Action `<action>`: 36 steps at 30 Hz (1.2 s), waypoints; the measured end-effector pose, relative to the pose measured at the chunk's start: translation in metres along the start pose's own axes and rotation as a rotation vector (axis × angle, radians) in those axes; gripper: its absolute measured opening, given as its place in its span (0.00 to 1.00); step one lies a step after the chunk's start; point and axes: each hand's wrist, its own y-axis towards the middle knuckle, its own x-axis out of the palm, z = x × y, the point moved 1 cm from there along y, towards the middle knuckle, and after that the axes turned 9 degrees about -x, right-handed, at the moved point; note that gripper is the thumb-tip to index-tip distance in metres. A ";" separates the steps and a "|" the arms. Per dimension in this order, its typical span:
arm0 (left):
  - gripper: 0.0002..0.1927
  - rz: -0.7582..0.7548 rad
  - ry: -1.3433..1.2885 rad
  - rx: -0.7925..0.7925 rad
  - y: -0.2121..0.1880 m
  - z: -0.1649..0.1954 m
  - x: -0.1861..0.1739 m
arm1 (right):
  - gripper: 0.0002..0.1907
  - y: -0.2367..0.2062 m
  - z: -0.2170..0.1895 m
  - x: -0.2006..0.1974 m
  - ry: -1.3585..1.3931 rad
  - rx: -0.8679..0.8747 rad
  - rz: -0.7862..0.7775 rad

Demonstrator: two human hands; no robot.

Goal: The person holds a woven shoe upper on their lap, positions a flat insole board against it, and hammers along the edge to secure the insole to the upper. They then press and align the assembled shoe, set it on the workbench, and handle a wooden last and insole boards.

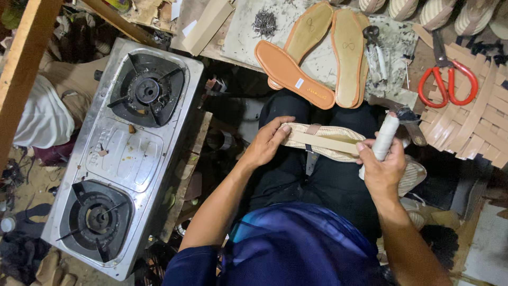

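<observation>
On my lap lies a beige woven shoe upper [323, 142] on a last, sole side up, with a tan strip running along it. My left hand [267, 142] grips its left end, fingers curled over the edge. My right hand [382, 165] holds a white-wrapped tool handle [384, 136] upright at the shoe's right end; a dark metal head [410, 121] lies just beyond the handle's top, and whether it belongs to the handle is unclear. I sit in dark trousers and a blue shirt.
A two-burner steel gas stove [124, 159] stands at my left. Ahead, a work slab [248, 32] carries tan insoles [346, 55], an orange insole [291, 74], a heap of small nails [264, 22] and pincers [373, 45]. Red-handled scissors [447, 79] lie on woven strips [476, 122] at right.
</observation>
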 end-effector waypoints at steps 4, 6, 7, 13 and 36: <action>0.21 0.001 0.025 0.018 0.000 0.000 0.000 | 0.24 0.002 0.009 0.006 0.026 0.029 0.021; 0.21 0.004 0.019 -0.006 0.002 0.002 0.002 | 0.24 0.003 0.013 0.008 0.032 0.035 0.014; 0.22 0.010 0.008 -0.048 0.003 0.003 0.003 | 0.24 0.004 0.014 0.009 0.030 0.036 0.013; 0.22 0.047 -0.030 -0.171 0.008 0.012 0.010 | 0.24 0.007 0.011 0.009 0.032 0.034 0.004; 0.20 0.079 -0.188 -0.204 0.014 -0.003 0.025 | 0.19 -0.054 -0.062 -0.007 -0.505 -0.141 -0.341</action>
